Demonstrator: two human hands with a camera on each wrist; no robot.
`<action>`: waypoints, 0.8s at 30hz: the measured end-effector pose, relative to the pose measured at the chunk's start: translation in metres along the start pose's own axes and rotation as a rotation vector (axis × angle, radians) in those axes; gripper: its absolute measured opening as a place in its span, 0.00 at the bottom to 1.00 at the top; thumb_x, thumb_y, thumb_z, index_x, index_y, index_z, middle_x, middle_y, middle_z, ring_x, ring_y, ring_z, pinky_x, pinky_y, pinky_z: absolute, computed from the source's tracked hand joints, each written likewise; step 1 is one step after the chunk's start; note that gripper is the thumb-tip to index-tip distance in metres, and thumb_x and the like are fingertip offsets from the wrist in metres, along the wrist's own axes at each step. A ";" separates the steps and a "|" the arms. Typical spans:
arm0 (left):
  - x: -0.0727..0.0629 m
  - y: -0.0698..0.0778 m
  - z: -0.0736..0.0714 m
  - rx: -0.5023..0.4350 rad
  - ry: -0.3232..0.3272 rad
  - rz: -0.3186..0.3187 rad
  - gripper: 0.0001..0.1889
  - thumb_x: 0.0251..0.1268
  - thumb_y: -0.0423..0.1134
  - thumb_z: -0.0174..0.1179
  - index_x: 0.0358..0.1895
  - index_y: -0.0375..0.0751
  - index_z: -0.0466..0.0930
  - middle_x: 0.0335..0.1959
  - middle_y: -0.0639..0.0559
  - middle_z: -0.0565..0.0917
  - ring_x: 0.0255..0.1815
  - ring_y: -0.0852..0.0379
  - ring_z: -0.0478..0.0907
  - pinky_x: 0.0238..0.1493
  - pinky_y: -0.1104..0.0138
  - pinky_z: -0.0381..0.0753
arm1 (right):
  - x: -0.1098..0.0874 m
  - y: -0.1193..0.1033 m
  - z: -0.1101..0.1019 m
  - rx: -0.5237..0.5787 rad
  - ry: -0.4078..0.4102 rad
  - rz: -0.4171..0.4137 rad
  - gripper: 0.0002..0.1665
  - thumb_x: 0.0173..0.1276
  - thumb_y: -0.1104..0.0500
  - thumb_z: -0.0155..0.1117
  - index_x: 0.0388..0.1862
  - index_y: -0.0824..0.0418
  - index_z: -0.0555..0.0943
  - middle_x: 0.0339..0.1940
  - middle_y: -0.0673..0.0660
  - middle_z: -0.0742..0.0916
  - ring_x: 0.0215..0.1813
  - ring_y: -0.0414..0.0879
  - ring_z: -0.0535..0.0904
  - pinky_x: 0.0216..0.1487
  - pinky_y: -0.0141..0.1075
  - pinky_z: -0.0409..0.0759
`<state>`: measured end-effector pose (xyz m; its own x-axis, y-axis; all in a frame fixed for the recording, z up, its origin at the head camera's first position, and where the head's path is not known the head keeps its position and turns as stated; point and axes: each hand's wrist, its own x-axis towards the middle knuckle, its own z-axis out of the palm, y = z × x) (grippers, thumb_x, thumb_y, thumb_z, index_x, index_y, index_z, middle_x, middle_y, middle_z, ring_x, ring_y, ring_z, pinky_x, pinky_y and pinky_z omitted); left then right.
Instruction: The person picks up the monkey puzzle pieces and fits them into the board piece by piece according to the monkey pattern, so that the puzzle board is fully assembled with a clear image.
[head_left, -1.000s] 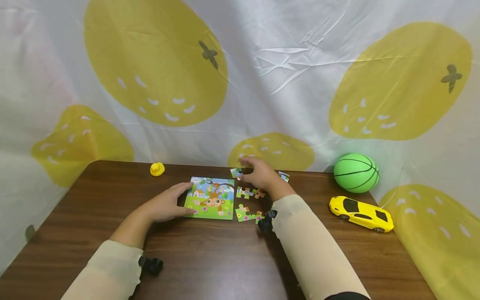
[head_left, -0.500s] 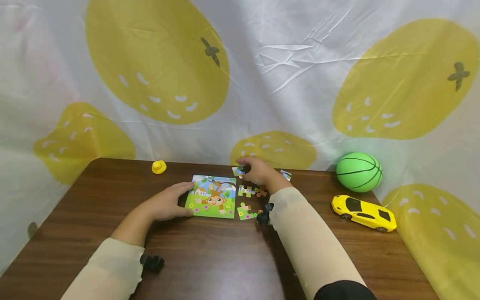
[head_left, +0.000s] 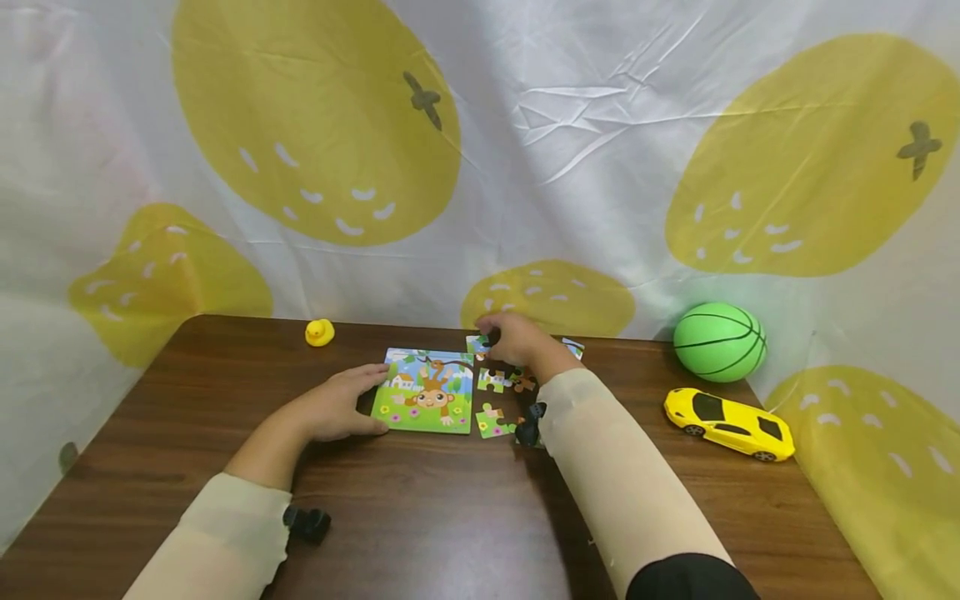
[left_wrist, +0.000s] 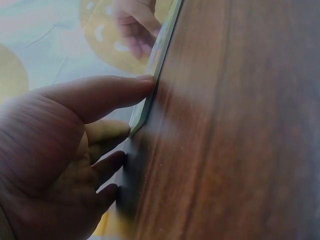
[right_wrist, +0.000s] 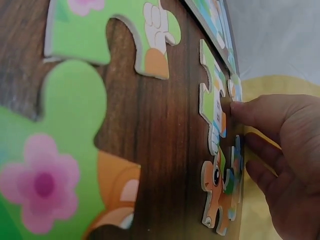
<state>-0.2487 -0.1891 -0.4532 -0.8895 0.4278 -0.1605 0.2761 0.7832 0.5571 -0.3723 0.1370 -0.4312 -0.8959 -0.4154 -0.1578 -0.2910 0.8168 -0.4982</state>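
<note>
A square monkey puzzle board (head_left: 431,396) lies flat on the table. My left hand (head_left: 326,408) is at its left side, thumb and index finger spread along the edge; the left wrist view has the thumb touching the board's edge (left_wrist: 162,57). Just past the board's far right corner, my right hand (head_left: 521,343) pinches a small blue puzzle piece (head_left: 474,344) between thumb and index finger. The right wrist view puts the thumb at its edge, the other fingers partly hidden. Below are a house piece (head_left: 492,381), an orange-brown piece (head_left: 523,382) and a flower piece (head_left: 492,422).
Another piece (head_left: 573,348) lies behind the right wrist, and one is half hidden under the right sleeve. A yellow rubber duck (head_left: 319,332) sits at the back left. To the right are a green ball (head_left: 720,342) and a yellow toy car (head_left: 727,423). A patterned curtain hangs behind.
The head view has shifted slightly. Both hands stay nearly in place at the board and the blue piece; the right wrist hides a little more of the lower right piece.
</note>
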 end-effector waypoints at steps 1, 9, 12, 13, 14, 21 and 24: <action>0.000 0.000 0.000 0.000 0.000 -0.001 0.49 0.65 0.53 0.74 0.84 0.37 0.62 0.88 0.42 0.59 0.88 0.33 0.53 0.85 0.36 0.57 | 0.000 0.000 -0.001 -0.015 0.002 -0.002 0.37 0.73 0.61 0.73 0.80 0.55 0.74 0.74 0.57 0.82 0.79 0.56 0.74 0.78 0.52 0.75; 0.000 -0.001 0.001 -0.018 -0.004 -0.018 0.49 0.65 0.53 0.74 0.85 0.39 0.61 0.89 0.44 0.57 0.89 0.34 0.51 0.84 0.35 0.57 | 0.002 0.003 -0.001 -0.095 0.020 -0.019 0.32 0.72 0.56 0.74 0.73 0.58 0.80 0.71 0.58 0.85 0.75 0.56 0.79 0.75 0.51 0.78; 0.000 -0.001 0.002 -0.018 -0.007 -0.023 0.49 0.65 0.53 0.74 0.85 0.40 0.61 0.89 0.45 0.56 0.89 0.34 0.51 0.84 0.35 0.57 | 0.002 0.004 -0.001 -0.080 0.016 -0.010 0.31 0.72 0.55 0.74 0.72 0.58 0.81 0.69 0.58 0.86 0.70 0.56 0.82 0.70 0.51 0.82; 0.000 -0.002 0.001 -0.020 -0.006 -0.025 0.49 0.65 0.53 0.74 0.85 0.40 0.60 0.89 0.45 0.56 0.89 0.34 0.51 0.84 0.35 0.57 | 0.001 0.004 -0.001 -0.077 0.014 -0.008 0.30 0.72 0.55 0.74 0.72 0.58 0.82 0.68 0.58 0.87 0.69 0.55 0.83 0.69 0.51 0.83; 0.000 -0.002 0.001 -0.021 -0.006 -0.024 0.49 0.65 0.53 0.74 0.85 0.40 0.60 0.89 0.45 0.56 0.89 0.34 0.51 0.84 0.35 0.57 | 0.001 0.005 -0.001 -0.076 0.012 -0.007 0.31 0.72 0.55 0.74 0.72 0.58 0.82 0.68 0.58 0.87 0.68 0.55 0.84 0.67 0.51 0.84; 0.000 -0.003 0.001 -0.002 -0.009 -0.016 0.49 0.66 0.54 0.73 0.85 0.40 0.60 0.89 0.45 0.56 0.89 0.34 0.51 0.84 0.35 0.57 | -0.002 0.007 -0.002 -0.082 0.019 -0.016 0.31 0.70 0.53 0.73 0.71 0.58 0.82 0.66 0.58 0.88 0.58 0.52 0.85 0.59 0.49 0.85; -0.001 -0.002 0.000 -0.002 -0.013 -0.024 0.50 0.66 0.55 0.73 0.86 0.41 0.60 0.89 0.45 0.56 0.89 0.34 0.51 0.84 0.35 0.57 | -0.003 0.006 -0.003 -0.057 0.040 -0.039 0.30 0.70 0.53 0.72 0.70 0.58 0.83 0.65 0.58 0.88 0.57 0.51 0.85 0.58 0.48 0.85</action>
<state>-0.2482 -0.1911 -0.4541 -0.8911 0.4148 -0.1842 0.2542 0.7922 0.5548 -0.3723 0.1443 -0.4308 -0.8958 -0.4321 -0.1043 -0.3437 0.8221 -0.4539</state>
